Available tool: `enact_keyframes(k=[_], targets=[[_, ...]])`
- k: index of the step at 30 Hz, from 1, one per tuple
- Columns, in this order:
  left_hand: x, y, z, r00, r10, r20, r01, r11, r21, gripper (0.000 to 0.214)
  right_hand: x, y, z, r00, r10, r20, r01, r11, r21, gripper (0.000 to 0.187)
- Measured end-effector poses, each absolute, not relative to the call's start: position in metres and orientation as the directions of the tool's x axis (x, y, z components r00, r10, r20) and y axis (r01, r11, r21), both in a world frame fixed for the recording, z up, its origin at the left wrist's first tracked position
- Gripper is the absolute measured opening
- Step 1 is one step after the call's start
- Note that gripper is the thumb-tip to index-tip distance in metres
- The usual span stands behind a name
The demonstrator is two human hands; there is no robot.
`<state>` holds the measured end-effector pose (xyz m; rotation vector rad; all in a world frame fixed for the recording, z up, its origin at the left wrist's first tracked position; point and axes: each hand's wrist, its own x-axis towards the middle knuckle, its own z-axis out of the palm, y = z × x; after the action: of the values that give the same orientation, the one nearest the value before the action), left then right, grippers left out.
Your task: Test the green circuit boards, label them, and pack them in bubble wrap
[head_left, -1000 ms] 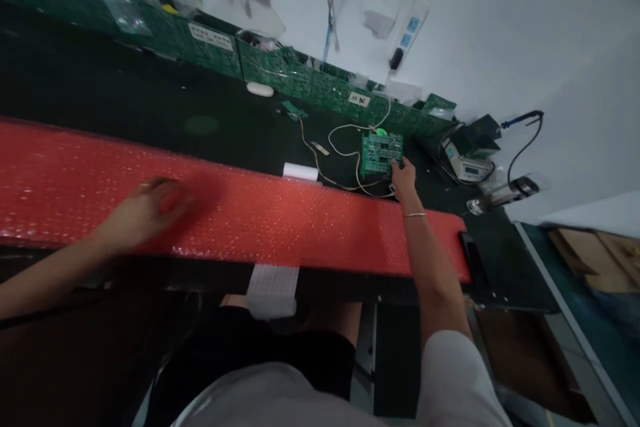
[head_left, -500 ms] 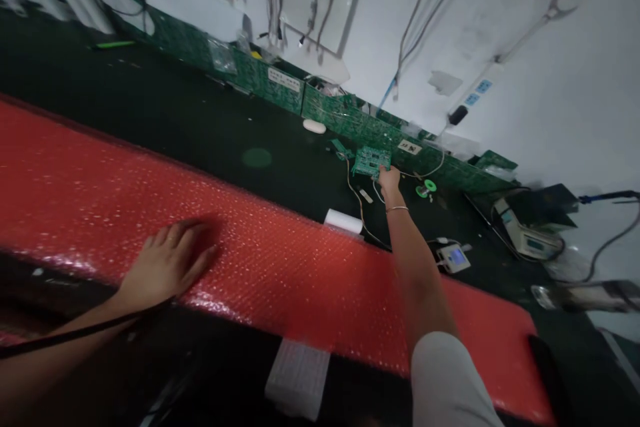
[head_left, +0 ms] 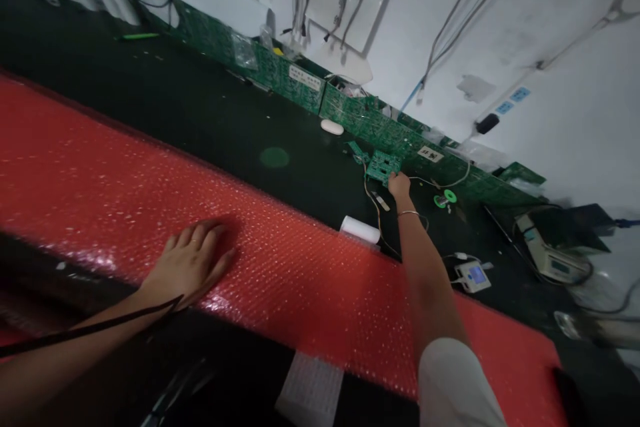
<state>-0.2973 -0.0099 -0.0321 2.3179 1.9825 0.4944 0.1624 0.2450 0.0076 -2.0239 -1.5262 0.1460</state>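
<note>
My left hand [head_left: 193,261] lies flat, fingers stretched out, on a long sheet of red bubble wrap [head_left: 310,280] along the front of the dark bench. My right hand [head_left: 399,184] reaches far across the bench with its fingers closed on the near edge of a green circuit board [head_left: 383,165], close to the row of green boards [head_left: 350,113] standing against the white wall. A thin bracelet circles the right wrist. Thin wires trail from the board toward the bubble wrap.
A white roll [head_left: 360,229] lies at the bubble wrap's far edge. A green solder spool [head_left: 444,198], a small meter with a lit screen [head_left: 473,276] and a soldering station [head_left: 550,260] sit to the right. Cables hang on the wall. A white oval object [head_left: 332,127] lies near the boards.
My right hand has carried the circuit board away from me, from near the bubble wrap to the row of boards at the wall. My left hand has settled flat on the bubble wrap.
</note>
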Motion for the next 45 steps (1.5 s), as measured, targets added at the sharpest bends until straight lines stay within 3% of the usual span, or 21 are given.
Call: enact_keyframes(k=[2, 5, 6, 9, 11, 14, 19, 22, 26, 34, 38, 45], targets=[[-0.296, -0.012, -0.031, 0.119, 0.975, 0.189, 0.947, -0.169, 0.273, 0.06, 0.154, 0.231, 0.018, 0.334, 0.912, 0.237, 0.855, -0.188, -0.483, 0.035], [-0.299, -0.014, -0.018, 0.167, 0.98, 0.112, 0.902, -0.198, 0.385, 0.058, 0.142, 0.202, 0.031, 0.227, 0.928, 0.297, 0.889, -0.073, -0.452, 0.048], [-0.303, -0.013, -0.011, 0.195, 0.977, 0.089, 0.866, -0.214, 0.452, 0.056, 0.136, 0.189, 0.033, 0.168, 0.929, 0.331, 0.893, -0.002, -0.45, 0.05], [-0.324, -0.011, 0.01, 0.271, 0.961, 0.062, 0.681, -0.237, 0.693, 0.048, 0.114, 0.135, 0.031, -0.131, 0.814, 0.567, 0.825, 0.406, -0.392, 0.061], [-0.341, -0.014, 0.018, 0.202, 0.97, 0.139, 0.579, -0.232, 0.782, 0.045, 0.094, 0.081, 0.025, -0.306, 0.754, 0.582, 0.735, 0.575, -0.358, 0.057], [-0.365, -0.029, 0.016, 0.065, 0.962, 0.265, 0.613, -0.248, 0.75, 0.037, 0.064, -0.005, 0.008, -0.503, 0.704, 0.501, 0.636, 0.694, -0.337, 0.045], [-0.412, -0.083, 0.004, -0.016, 0.96, 0.28, 0.771, -0.166, 0.615, 0.031, 0.039, -0.08, -0.03, -0.621, 0.707, 0.337, 0.682, 0.7, -0.212, 0.061], [-0.443, -0.127, 0.007, -0.13, 0.971, 0.2, 0.765, -0.03, 0.644, 0.031, 0.039, -0.087, -0.04, -0.628, 0.721, 0.292, 0.698, 0.688, -0.2, 0.066], [-0.477, -0.184, 0.014, -0.261, 0.965, -0.007, 0.707, 0.196, 0.68, 0.032, 0.041, -0.092, -0.031, -0.597, 0.765, 0.244, 0.71, 0.645, -0.285, 0.073], [-0.504, -0.246, 0.023, -0.431, 0.88, -0.198, 0.589, 0.441, 0.677, 0.034, 0.053, -0.177, 0.013, -0.489, 0.767, 0.416, 0.692, 0.631, -0.35, 0.055], [-0.501, -0.257, 0.031, -0.444, 0.883, -0.155, 0.607, 0.423, 0.673, 0.038, 0.073, -0.235, 0.009, -0.332, 0.806, 0.49, 0.768, 0.533, -0.355, 0.05], [-0.482, -0.248, 0.042, -0.366, 0.93, -0.039, 0.729, 0.313, 0.609, 0.054, 0.082, -0.291, 0.009, -0.016, 0.847, 0.531, 0.733, 0.371, -0.57, 0.044]])
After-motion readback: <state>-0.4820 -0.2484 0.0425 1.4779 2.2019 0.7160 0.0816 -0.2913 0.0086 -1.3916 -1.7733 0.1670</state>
